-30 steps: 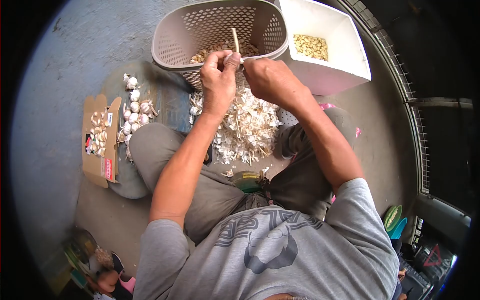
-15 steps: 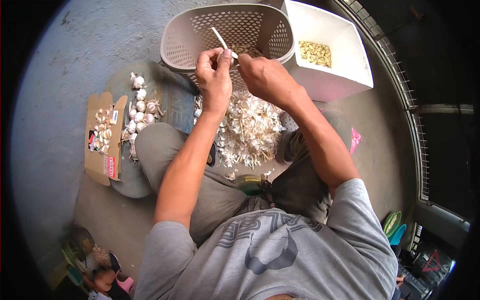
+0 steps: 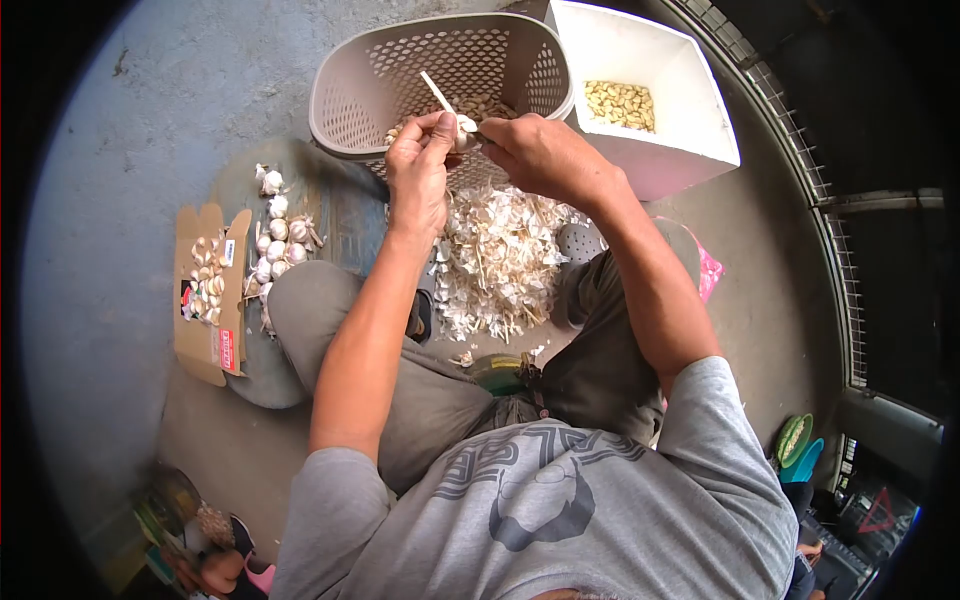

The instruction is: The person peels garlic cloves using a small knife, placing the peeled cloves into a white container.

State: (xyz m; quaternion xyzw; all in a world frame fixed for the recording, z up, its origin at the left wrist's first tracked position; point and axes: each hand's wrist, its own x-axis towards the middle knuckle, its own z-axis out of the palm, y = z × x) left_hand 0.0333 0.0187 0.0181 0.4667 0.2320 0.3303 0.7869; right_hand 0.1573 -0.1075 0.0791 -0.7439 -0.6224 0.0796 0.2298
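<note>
1 garlic bulb, stem slanting toward upper left, is pinched by the left hand, right hand curled rightward beside it, hold unclear.

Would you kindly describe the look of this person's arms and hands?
The left hand and right hand are ungloved, with nothing visible on the wrists. Short, plain grey sleeves leave both forearms bare.

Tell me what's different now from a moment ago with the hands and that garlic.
The garlic stalk, nearly upright a second ago, now leans left, and more of the bulb shows. The left hand still grips it, with the right hand against it; nothing was visibly let go. The perforated basket, white box and cardboard box stayed put.
</note>
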